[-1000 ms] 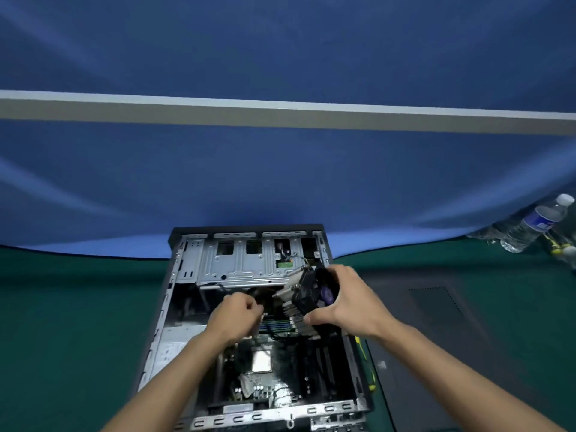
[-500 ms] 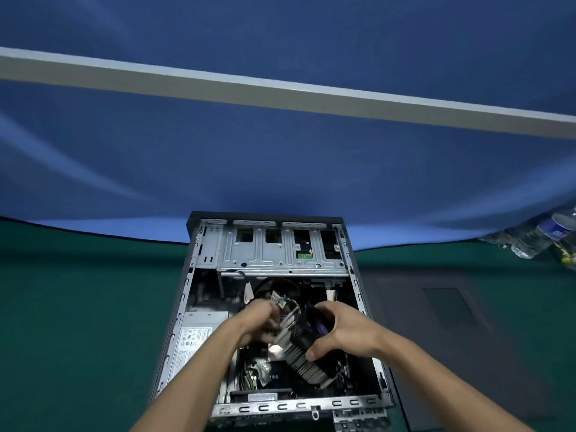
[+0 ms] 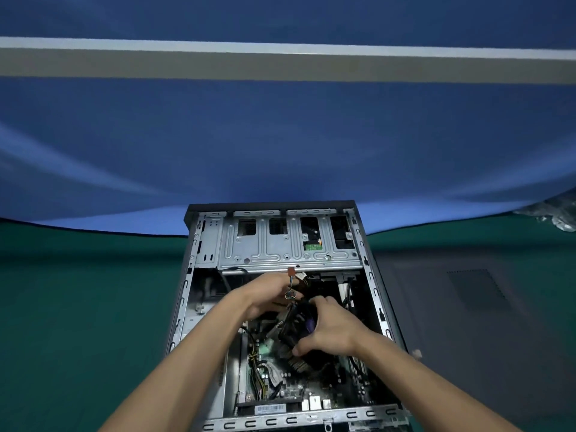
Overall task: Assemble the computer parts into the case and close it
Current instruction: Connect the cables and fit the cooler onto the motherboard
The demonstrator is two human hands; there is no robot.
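From the head view, the open computer case point(image 3: 274, 307) lies on the green counter point(image 3: 78, 307), where the right hand point(image 3: 330, 332) grips the black cooler fan point(image 3: 300, 325) over the motherboard point(image 3: 296, 385) and the left hand point(image 3: 268, 294) pinches thin coloured wires point(image 3: 290, 293), while a barcode label point(image 3: 270, 409) at the near edge is unreadable.

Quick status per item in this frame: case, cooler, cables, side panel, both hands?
computer case: on its side, open, panel off
CPU cooler: tilted, held over the motherboard, not seated
cable bundle: loose, lifted by the left hand
side panel: flat on the table right of the case
left hand: grips the cables
right hand: grips the cooler
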